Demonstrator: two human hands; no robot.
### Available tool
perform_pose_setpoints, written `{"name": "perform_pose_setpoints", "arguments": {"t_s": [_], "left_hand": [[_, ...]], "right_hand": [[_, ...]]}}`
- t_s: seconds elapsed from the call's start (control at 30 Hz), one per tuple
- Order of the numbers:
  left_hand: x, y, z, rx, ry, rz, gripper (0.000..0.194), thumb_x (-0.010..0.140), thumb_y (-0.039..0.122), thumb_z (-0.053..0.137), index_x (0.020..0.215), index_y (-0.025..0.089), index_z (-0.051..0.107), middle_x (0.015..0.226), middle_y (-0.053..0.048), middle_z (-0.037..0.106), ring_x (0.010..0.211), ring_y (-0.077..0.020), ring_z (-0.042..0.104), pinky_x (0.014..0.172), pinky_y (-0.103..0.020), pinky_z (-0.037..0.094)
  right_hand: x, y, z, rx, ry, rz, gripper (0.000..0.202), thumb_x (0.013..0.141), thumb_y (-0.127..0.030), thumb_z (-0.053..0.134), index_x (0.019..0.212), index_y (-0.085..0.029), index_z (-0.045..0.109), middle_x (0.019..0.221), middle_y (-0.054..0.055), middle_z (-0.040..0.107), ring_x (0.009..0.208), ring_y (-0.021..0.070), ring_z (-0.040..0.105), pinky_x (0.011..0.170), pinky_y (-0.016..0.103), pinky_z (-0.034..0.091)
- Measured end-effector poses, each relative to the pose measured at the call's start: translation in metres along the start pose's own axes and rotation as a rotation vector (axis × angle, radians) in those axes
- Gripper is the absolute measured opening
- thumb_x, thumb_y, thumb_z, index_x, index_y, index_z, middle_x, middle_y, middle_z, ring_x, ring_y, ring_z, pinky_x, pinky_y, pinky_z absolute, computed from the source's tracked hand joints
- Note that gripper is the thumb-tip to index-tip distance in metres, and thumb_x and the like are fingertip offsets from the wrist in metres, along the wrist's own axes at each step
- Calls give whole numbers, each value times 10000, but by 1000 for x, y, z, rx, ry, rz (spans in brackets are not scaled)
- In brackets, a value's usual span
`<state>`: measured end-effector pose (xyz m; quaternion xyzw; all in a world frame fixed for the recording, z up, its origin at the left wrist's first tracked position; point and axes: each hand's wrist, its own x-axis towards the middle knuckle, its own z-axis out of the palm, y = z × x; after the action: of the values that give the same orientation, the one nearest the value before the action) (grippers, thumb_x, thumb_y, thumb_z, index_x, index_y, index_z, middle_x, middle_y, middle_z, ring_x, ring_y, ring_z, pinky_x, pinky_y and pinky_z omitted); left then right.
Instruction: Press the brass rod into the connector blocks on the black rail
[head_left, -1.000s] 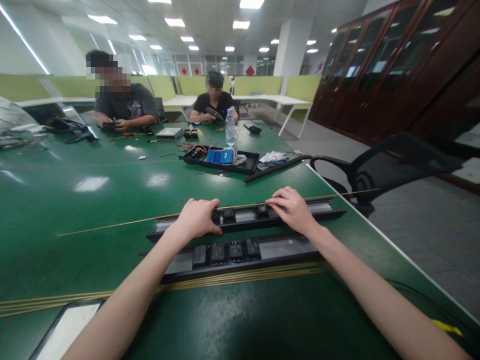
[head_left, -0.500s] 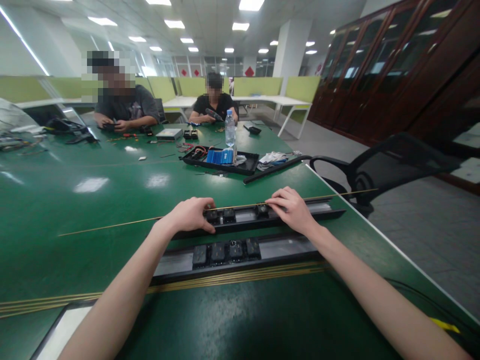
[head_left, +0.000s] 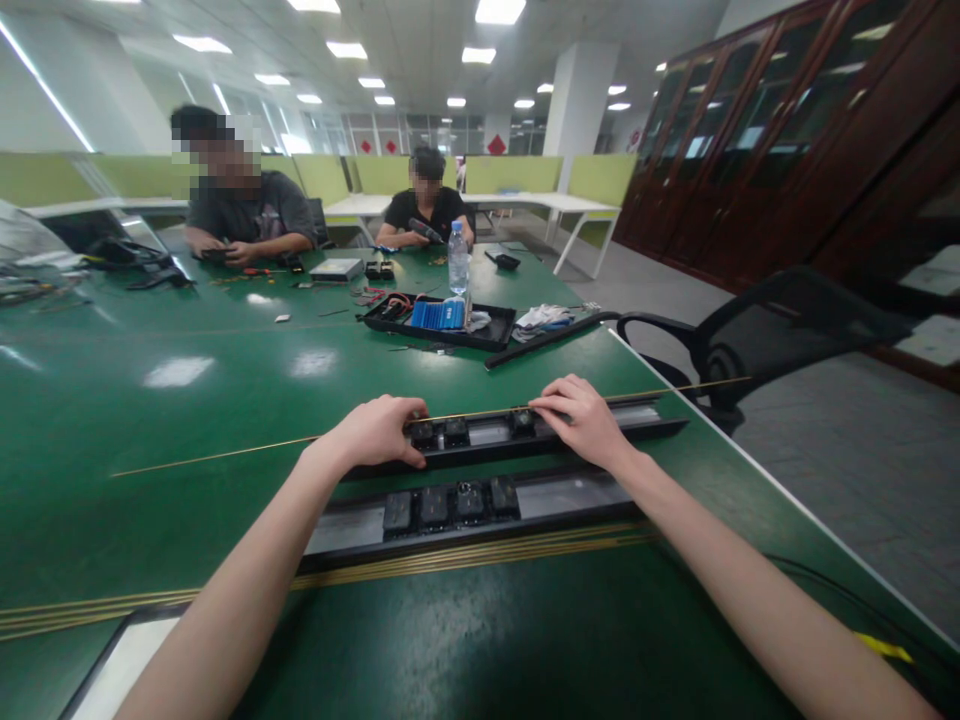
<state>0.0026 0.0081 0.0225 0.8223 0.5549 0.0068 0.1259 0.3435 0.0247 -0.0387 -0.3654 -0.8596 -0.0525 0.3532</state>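
A long thin brass-coloured rod [head_left: 480, 413] lies along the far side of a black channel [head_left: 487, 451] that holds a few black square blocks [head_left: 455, 432]. My right hand [head_left: 576, 415] pinches the rod near the rightmost block. My left hand [head_left: 384, 430] grips the channel's left part around the leftmost block, thumb on the near side and fingers at the far side. Closer to me lies a second channel [head_left: 562, 499] with several black blocks [head_left: 433, 507] side by side. Several more brass-coloured rods [head_left: 450, 556] run along its near edge.
Beyond the channels are a black tray [head_left: 493, 328] with blue items, a bottle [head_left: 458, 260], gloves [head_left: 541, 320] and a dark strip [head_left: 551, 340]. Two people sit across the green table. A mesh chair [head_left: 795, 320] stands at the right; a white-topped object [head_left: 127, 665] lies lower left.
The whole view has shifted very slightly. Both hands keep the same hold on the channel and the rod.
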Motion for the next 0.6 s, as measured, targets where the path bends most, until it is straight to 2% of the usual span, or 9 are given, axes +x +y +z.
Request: {"name": "perform_pose_setpoints", "arguments": {"t_s": [0.3,0.6], "left_hand": [[4,-11,1,-183,-25,94,554,591,480,815,1062,227,673,1002,-38,748,889,-237,686,757,-296,495],[4,-11,1,-211,-35,101,565,582,458,822,1074,220,679,1022,-41,750,893,-241,684,764,-301,497]], "right_hand": [[0,0,0,33,5,2,193,967,-237,563,1011,-240,751,935,72,674,904,229,566,795,412,471],[0,-1,-1,24,-4,6,205,971,-248,550,1021,-247,749,937,74,676,905,233,565,793,419,473]]}}
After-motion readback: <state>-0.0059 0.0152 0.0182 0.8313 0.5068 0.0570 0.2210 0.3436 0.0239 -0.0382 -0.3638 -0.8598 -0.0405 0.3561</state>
